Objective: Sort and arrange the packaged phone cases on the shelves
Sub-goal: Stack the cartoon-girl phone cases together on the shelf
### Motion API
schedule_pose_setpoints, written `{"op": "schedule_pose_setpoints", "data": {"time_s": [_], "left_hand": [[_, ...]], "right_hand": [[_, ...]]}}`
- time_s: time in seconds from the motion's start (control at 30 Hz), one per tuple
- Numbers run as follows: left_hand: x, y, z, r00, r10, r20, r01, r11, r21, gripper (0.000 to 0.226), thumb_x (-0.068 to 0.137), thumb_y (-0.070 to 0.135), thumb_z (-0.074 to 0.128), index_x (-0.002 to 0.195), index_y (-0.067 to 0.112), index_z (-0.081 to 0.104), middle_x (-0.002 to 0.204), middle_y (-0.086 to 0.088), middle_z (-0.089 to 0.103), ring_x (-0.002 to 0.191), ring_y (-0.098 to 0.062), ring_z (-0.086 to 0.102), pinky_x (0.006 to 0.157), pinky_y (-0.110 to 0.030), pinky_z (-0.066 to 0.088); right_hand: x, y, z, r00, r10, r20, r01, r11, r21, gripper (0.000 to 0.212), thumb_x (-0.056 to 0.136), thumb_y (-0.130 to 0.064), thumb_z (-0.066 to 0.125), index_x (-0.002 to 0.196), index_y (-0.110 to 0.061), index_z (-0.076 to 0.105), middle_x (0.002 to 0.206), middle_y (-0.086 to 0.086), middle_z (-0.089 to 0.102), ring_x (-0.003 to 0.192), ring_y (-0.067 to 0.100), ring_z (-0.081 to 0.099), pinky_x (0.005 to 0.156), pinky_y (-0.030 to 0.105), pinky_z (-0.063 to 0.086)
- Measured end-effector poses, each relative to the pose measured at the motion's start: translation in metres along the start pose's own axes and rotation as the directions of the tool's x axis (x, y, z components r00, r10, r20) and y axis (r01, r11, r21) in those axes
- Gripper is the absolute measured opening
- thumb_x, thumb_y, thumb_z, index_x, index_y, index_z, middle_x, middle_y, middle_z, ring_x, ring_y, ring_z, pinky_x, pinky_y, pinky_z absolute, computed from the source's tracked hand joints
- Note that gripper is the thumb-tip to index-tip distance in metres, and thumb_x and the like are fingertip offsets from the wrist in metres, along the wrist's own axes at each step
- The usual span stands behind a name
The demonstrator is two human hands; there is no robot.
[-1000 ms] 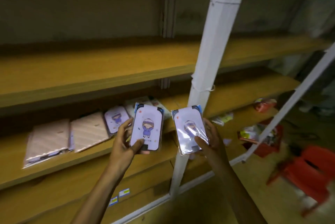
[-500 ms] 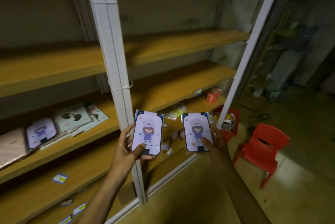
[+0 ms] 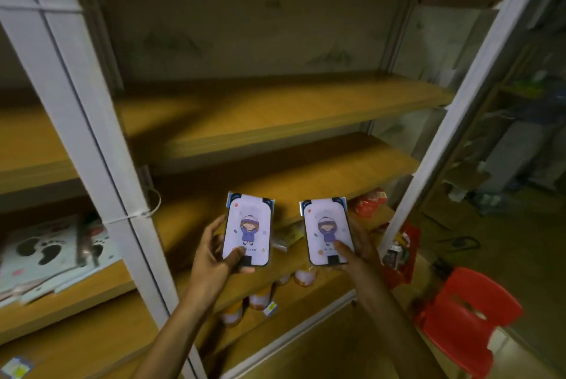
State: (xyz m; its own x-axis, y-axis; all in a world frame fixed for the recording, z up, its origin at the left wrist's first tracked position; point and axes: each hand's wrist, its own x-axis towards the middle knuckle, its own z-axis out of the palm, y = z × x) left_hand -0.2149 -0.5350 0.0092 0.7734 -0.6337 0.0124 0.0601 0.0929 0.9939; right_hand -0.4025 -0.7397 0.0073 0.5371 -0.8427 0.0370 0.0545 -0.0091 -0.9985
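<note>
My left hand (image 3: 214,259) holds a packaged phone case (image 3: 248,230) upright; it is pale lilac with a cartoon child in a purple coat. Beside it, my right hand (image 3: 356,251) holds a matching packaged phone case (image 3: 327,230), thumb pressed on its front. Both packs hover in front of the wooden shelves (image 3: 275,109) of the right-hand bay, touching nothing. Further packaged cases with black paw prints (image 3: 52,251) lie on the middle shelf of the left bay.
A white metal upright (image 3: 92,145) stands left of my hands, another white upright (image 3: 453,121) to the right. Snack packets (image 3: 369,202) and small bottles (image 3: 260,299) sit on the lower shelves. A red plastic chair (image 3: 465,314) stands on the floor at right.
The view has swung right: the left bay's cases slid toward the left edge and the right bay now fills the frame. Both hands still hold their packs side by side.
</note>
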Motion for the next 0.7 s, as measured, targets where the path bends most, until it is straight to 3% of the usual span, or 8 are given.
{"op": "schedule_pose_setpoints", "data": {"time_s": [0.1, 0.17, 0.3, 0.43, 0.6, 0.7], "left_hand": [[0.031, -0.001, 0.004, 0.998, 0.000, -0.056, 0.000, 1.000, 0.001, 0.067, 0.082, 0.001, 0.069, 0.133, 0.035, 0.043, 0.118, 0.010, 0.063, 0.100, -0.011, 0.069, 0.069, -0.042, 0.062], [0.045, -0.001, 0.005, 0.994, -0.014, -0.112, 0.013, 1.000, -0.012, 0.065, 0.083, -0.004, 0.066, 0.132, 0.032, 0.042, 0.118, 0.009, 0.061, 0.096, -0.006, 0.069, 0.061, -0.035, 0.061], [0.070, -0.002, 0.004, 0.971, -0.043, -0.235, 0.044, 0.999, -0.002, 0.063, 0.084, -0.007, 0.063, 0.130, 0.030, 0.041, 0.111, 0.002, 0.063, 0.084, -0.006, 0.072, 0.055, -0.028, 0.058], [0.095, -0.009, 0.004, 0.923, -0.090, -0.374, 0.112, 0.993, 0.037, 0.064, 0.085, -0.001, 0.064, 0.133, 0.032, 0.038, 0.107, -0.002, 0.062, 0.076, -0.012, 0.072, 0.053, -0.025, 0.058], [0.125, -0.020, 0.012, 0.853, -0.160, -0.497, 0.253, 0.959, 0.125, 0.069, 0.084, 0.002, 0.067, 0.140, 0.026, 0.035, 0.115, -0.003, 0.057, 0.081, -0.007, 0.060, 0.048, -0.014, 0.053], [0.133, -0.027, 0.021, 0.841, -0.133, -0.525, 0.309, 0.913, 0.265, 0.070, 0.083, 0.009, 0.071, 0.142, 0.020, 0.035, 0.124, -0.012, 0.060, 0.092, -0.013, 0.059, 0.065, -0.018, 0.053]], "right_hand": [[0.050, 0.008, 0.011, 0.995, 0.008, 0.099, -0.006, 1.000, -0.024, 0.053, 0.086, -0.011, 0.068, 0.131, -0.031, 0.050, 0.122, -0.007, 0.065, 0.103, 0.013, 0.067, 0.071, 0.036, 0.061], [0.079, 0.015, 0.021, 0.989, 0.041, 0.142, -0.039, 0.999, -0.015, 0.053, 0.086, -0.008, 0.067, 0.130, -0.032, 0.049, 0.122, -0.005, 0.065, 0.103, 0.010, 0.067, 0.070, 0.029, 0.060], [0.130, 0.024, 0.050, 0.961, 0.074, 0.265, -0.080, 0.997, 0.012, 0.055, 0.086, -0.003, 0.066, 0.132, -0.027, 0.048, 0.120, -0.003, 0.067, 0.102, 0.012, 0.068, 0.068, 0.030, 0.060], [0.171, 0.032, 0.072, 0.912, 0.133, 0.387, -0.145, 0.989, 0.002, 0.057, 0.088, -0.003, 0.063, 0.137, -0.026, 0.043, 0.124, 0.001, 0.064, 0.105, 0.022, 0.067, 0.073, 0.044, 0.060], [0.206, 0.036, 0.078, 0.853, 0.179, 0.491, -0.178, 0.983, -0.048, 0.058, 0.089, -0.004, 0.062, 0.136, -0.031, 0.041, 0.121, -0.004, 0.063, 0.091, 0.019, 0.072, 0.054, 0.036, 0.060], [0.222, 0.038, 0.071, 0.830, 0.182, 0.528, -0.189, 0.981, -0.040, 0.058, 0.089, -0.004, 0.061, 0.136, -0.031, 0.040, 0.121, -0.003, 0.063, 0.088, 0.020, 0.072, 0.052, 0.035, 0.059]]}}
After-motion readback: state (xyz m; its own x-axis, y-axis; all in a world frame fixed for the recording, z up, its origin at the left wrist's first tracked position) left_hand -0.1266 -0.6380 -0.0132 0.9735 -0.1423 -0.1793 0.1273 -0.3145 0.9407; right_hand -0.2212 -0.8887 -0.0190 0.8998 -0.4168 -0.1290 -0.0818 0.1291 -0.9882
